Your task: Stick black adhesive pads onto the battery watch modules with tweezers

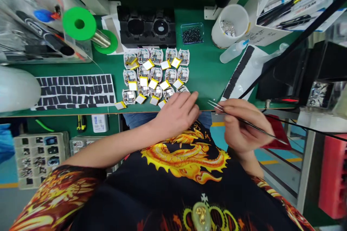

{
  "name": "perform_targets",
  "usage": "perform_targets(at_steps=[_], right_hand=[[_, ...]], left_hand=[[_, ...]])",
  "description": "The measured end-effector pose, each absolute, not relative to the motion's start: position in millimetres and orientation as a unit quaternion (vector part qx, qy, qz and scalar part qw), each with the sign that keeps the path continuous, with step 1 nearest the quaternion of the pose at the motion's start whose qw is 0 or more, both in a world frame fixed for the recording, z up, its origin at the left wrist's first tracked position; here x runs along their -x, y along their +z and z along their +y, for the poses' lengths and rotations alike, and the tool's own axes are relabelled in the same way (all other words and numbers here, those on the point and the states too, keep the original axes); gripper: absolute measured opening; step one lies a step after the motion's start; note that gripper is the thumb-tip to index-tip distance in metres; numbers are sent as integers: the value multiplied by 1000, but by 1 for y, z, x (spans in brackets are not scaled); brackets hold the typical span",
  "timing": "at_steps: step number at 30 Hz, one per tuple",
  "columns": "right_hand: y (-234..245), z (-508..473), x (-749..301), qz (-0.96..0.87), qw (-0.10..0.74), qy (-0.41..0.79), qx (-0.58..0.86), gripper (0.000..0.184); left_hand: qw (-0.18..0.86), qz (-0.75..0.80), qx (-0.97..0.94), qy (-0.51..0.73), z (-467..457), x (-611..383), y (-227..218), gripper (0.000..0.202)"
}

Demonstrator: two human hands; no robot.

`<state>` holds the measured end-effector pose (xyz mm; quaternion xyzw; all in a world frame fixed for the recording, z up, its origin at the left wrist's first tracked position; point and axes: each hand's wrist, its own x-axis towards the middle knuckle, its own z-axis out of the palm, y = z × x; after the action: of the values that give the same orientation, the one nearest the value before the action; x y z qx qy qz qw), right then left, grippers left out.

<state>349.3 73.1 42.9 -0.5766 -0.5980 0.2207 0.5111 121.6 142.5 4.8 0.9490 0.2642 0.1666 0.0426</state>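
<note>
Pinching slim tweezers (214, 105) in my right hand (244, 126), thumb and fingers pressed together near the tips for control, I hold them level; my left hand (176, 113), fingers loosely spread, lies at the edge of the green table (206, 68), just beside the clear-cased modules (170, 75).

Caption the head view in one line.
Right hand holds tweezers near clear-cased modules on green workbench, left hand at their edge.

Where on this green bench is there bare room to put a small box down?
Bare green mat shows between the clear-cased electronic modules and the white sheet of black strips. A narrower strip runs above the sheet of black tabs. It's crowded around the modules, which reach the left hand.
</note>
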Motion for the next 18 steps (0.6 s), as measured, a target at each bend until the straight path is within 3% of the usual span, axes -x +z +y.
perform_targets(at_steps=[4, 18], right_hand=[[15, 96, -325, -645, 507, 183, 541, 25], [-19, 124, -312, -676, 472, 232, 517, 22]], left_hand=[[46, 287, -943, 161, 141, -110, 4, 16], [71, 218, -948, 222, 149, -77, -9, 9]])
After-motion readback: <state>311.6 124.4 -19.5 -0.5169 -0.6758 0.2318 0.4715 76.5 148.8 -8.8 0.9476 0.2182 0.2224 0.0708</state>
